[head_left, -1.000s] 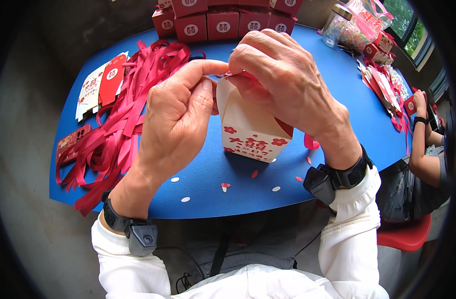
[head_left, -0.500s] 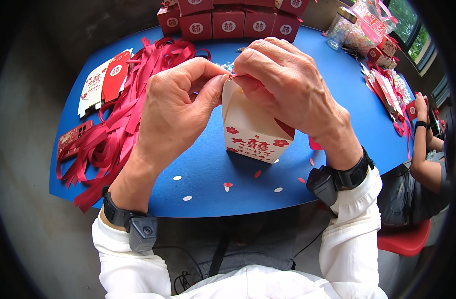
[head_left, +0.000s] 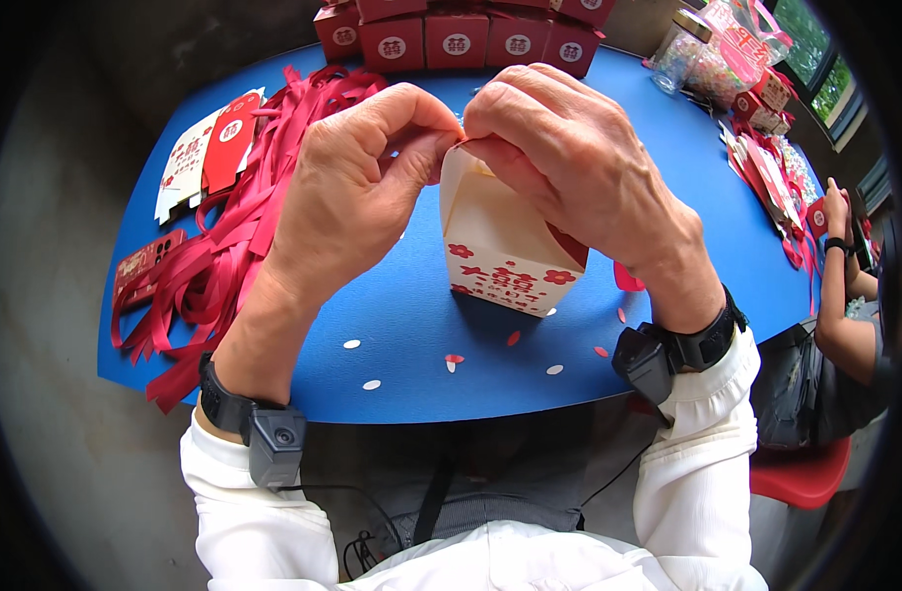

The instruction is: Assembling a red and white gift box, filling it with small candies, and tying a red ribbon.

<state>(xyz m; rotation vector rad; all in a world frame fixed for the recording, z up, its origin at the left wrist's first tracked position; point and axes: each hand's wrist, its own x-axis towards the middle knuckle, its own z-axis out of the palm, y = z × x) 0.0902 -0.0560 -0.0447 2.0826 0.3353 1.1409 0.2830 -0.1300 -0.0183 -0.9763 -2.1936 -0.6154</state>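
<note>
A cream paper gift box (head_left: 520, 258) with red flowers and red printing stands upright on the blue table, its red inside showing at the right edge. My left hand (head_left: 357, 172) is pinched closed at the top left corner of the box's raised flap. What lies between its thumb and forefinger is too small to make out. Curled over the same flap from the right, my right hand (head_left: 579, 148) grips its top edge, fingertips touching those of the left. A sliver of red shows where the fingertips meet. Both palms hide the upper part of the box.
Red ribbons (head_left: 239, 231) lie heaped at the left, beside flat folded cartons (head_left: 209, 148) and a red phone (head_left: 145, 266). Finished red boxes (head_left: 456, 41) are stacked at the back. Paper petals (head_left: 372, 385) dot the front. At right another person's arm (head_left: 835, 305) holds a small red box.
The hands stay at the flap's top corner; the left fingers have drawn slightly closer in, and the right hand has tilted a little. The box stands in nearly the same place.
</note>
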